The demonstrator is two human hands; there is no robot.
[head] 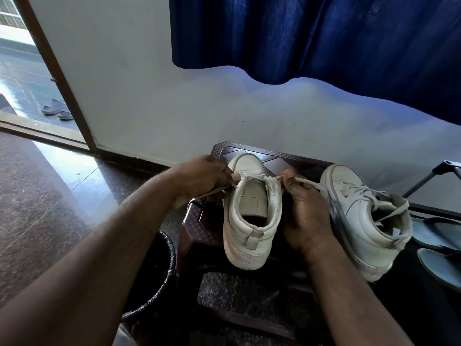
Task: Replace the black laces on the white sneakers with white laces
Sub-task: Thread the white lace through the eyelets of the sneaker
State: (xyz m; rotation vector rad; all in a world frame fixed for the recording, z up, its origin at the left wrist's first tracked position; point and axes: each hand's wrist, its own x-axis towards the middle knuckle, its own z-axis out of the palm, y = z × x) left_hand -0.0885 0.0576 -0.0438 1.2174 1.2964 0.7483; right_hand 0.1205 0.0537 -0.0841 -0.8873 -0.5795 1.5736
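**Both hands on the lace of the middle sneaker**

The sneaker (252,216) I am working on stands on the brown stool (274,156), heel toward me and toe pointing at the far edge. A white lace (308,183) runs through its upper eyelets and comes out on both sides. My left hand (202,181) sits at the shoe's left side, fingers curled, pinching one end of the lace, which trails down over the stool's left edge. My right hand (304,211) is at the shoe's right side, thumb and fingers closed on the other end, which is pulled out across my thumb.

The second sneaker (361,221) rests on the right part of the stool, tilted with its toe away from me, just beside my right hand. It is threaded with pale laces whose loose ends drape over its collar.

Left of the stool, on the floor, stands a black bin (154,270). Right of the stool lie dark sandals (436,236). Behind the stool a pale wall rises, with a blue curtain (324,38) hanging above it. Far left of the stool, beyond an open doorway, sits a pair of slippers (56,109).
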